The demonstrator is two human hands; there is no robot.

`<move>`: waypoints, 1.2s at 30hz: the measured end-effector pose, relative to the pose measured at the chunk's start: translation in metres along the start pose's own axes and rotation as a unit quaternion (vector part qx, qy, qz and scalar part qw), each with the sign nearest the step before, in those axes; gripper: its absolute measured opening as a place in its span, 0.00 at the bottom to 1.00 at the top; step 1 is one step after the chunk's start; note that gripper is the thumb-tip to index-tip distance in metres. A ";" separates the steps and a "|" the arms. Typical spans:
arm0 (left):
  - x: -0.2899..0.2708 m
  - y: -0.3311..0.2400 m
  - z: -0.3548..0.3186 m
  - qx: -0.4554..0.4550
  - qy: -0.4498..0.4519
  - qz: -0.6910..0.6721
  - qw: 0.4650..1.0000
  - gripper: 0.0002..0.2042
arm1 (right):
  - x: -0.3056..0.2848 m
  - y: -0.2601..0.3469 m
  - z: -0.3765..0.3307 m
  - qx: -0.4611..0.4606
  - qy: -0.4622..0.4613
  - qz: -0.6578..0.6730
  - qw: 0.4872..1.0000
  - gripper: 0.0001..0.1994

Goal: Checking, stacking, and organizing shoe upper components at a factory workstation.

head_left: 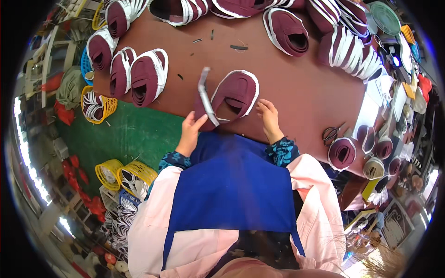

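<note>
Blue apron (pixel 232 185) at bottom ctr. Left hand (pixel 190 132) just above, fingers pinched shut on grey-white strip (pixel 206 97) sticking up. Right hand (pixel 270 119) loosely curled, fingertips touching maroon shoe upper (pixel 234 95) w/ white trim, frame ctr on brown table (pixel 296 88). More uppers (pixel 139 74) stacked upper left. Scissors (pixel 331 134) at right.

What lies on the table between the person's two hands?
In the head view, the near end of the maroon shoe upper with white trim lies between the left hand and right hand; the left fingers pinch a grey strip.
</note>
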State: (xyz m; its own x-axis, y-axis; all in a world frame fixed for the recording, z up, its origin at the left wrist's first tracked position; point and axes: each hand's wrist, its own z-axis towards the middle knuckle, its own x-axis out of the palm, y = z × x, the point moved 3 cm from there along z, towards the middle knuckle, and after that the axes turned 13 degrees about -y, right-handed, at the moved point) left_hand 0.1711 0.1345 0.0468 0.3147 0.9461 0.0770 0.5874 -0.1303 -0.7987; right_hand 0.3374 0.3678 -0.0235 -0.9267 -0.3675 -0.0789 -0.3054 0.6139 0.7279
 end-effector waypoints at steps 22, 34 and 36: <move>0.040 -0.002 -0.003 0.260 0.059 0.302 0.915 0.20 | 0.048 0.028 -0.028 0.028 0.174 0.069 0.982 0.16; -0.102 -0.111 0.069 0.418 -0.188 0.606 0.650 0.15 | 0.022 -0.013 0.028 0.004 0.107 -0.115 0.988 0.13; -0.150 -0.092 0.120 0.452 -0.170 0.611 0.627 0.16 | 0.025 -0.013 0.038 0.040 0.116 -0.114 0.986 0.17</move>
State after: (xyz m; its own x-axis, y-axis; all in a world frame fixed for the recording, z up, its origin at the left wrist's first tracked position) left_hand -0.0197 0.0399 0.0369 -0.1488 0.3320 -0.9314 -0.6486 -0.7438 -0.1615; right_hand 0.3097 0.3774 -0.0604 -0.7593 -0.6471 -0.0696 -0.5251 0.5460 0.6528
